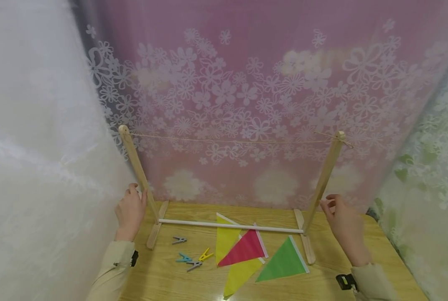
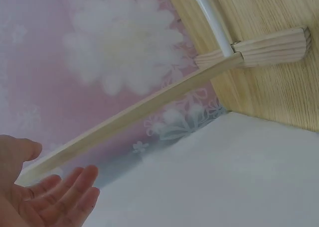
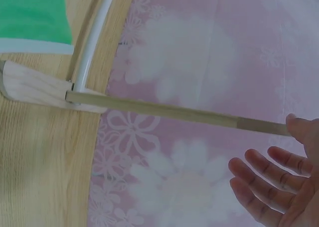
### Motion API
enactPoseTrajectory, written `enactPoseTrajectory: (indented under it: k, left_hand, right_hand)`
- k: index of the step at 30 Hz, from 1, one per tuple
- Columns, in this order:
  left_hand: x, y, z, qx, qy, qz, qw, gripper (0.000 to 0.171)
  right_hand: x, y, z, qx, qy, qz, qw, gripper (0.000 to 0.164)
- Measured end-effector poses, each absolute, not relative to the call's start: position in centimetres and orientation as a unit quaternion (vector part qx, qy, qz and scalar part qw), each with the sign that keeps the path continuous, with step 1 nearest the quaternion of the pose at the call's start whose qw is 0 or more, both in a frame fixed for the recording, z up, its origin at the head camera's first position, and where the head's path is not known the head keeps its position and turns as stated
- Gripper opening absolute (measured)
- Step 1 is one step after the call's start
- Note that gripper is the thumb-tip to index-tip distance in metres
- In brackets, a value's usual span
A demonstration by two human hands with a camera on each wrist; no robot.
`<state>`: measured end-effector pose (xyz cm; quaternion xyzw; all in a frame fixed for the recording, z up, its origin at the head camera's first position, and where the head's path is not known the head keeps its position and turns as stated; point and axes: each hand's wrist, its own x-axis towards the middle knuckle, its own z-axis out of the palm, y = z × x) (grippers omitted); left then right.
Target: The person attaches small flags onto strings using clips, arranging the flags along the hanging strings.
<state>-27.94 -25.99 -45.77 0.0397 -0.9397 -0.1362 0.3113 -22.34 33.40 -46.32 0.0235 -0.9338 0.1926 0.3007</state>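
A wooden frame stands on the table, with a left post point(image 1: 135, 163), a right post point(image 1: 326, 175) and a white rod point(image 1: 227, 225) joining them low down. Thin twine point(image 1: 227, 141) runs between the post tops, its loose ends sticking out at the right. My left hand point(image 1: 131, 212) is beside the left post, fingers loosely bent and holding nothing; in the left wrist view the hand point(image 2: 45, 192) has its thumb and fingers spread. Beside the right post, my right hand point(image 1: 343, 225) has its thumb right at the wood; the right wrist view shows its fingers point(image 3: 269, 179) relaxed and apart.
Triangular flags lie on the table point(image 1: 171, 280): a red one point(image 1: 244, 249) over yellow ones point(image 1: 243, 276), and a green one point(image 1: 284, 263) to the right. Several small clothespins point(image 1: 194, 265) are at the left. A flowered pink curtain point(image 1: 224, 83) hangs behind.
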Motion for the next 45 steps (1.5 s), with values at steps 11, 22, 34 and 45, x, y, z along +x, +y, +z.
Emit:
enactPoseTrajectory:
  k: [11, 22, 34, 45]
  left_hand:
    - [-29.7, -26.6, -46.0, 0.020, -0.943, -0.153, 0.296, 0.033]
    - [-30.6, -27.0, -46.8, 0.007, -0.946, -0.144, 0.292, 0.034]
    - [-31.4, -27.3, -47.3, -0.031, -0.932, -0.108, 0.344, 0.027]
    - [-31.2, -26.7, -47.4, -0.036, -0.929, -0.067, 0.363, 0.030]
  right_hand:
    - [-23.9, 32.7, -47.3, 0.056, -0.918, 0.137, 0.367, 0.034]
    - [-24.6, 32.8, -47.9, 0.063, -0.912, 0.121, 0.387, 0.030]
    - [-25.1, 33.2, -48.7, 0.091, -0.900, 0.106, 0.412, 0.036]
    - [-25.4, 33.5, -49.1, 0.114, -0.883, 0.095, 0.446, 0.035]
